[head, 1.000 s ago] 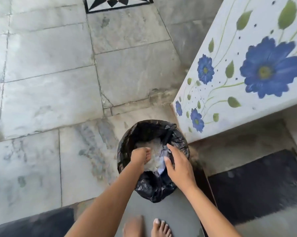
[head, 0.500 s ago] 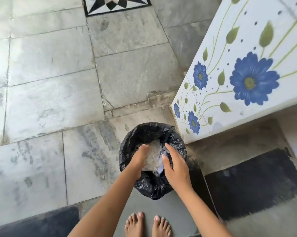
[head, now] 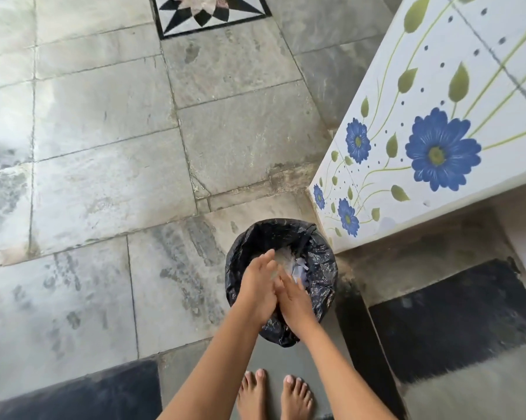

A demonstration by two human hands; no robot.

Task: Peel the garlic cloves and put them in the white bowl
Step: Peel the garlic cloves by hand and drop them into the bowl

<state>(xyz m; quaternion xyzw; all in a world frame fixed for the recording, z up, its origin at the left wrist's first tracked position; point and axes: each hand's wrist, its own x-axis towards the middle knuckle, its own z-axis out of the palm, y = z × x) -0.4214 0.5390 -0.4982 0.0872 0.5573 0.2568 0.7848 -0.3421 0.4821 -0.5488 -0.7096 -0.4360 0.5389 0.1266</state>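
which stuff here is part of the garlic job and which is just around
Job: left hand, right hand, together over the black-lined bin, pale scraps inside.
Just there: flowered counter, dark mat, star floor tile.

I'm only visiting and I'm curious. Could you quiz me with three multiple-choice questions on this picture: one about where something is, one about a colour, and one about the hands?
1. Where is the bin?
A) on the floor by the flowered tile wall
B) on a chair
C) in a sink

2. What colour is the bag lining it?
A) white
B) green
C) black

3. How are the left hand and right hand?
A) open, touching over the bin
B) each gripping a knife
C) in pockets

Answers:
1 A, it stands at the wall's corner.
2 C, the plastic is black.
3 A, the fingers are straight and the hands are together.
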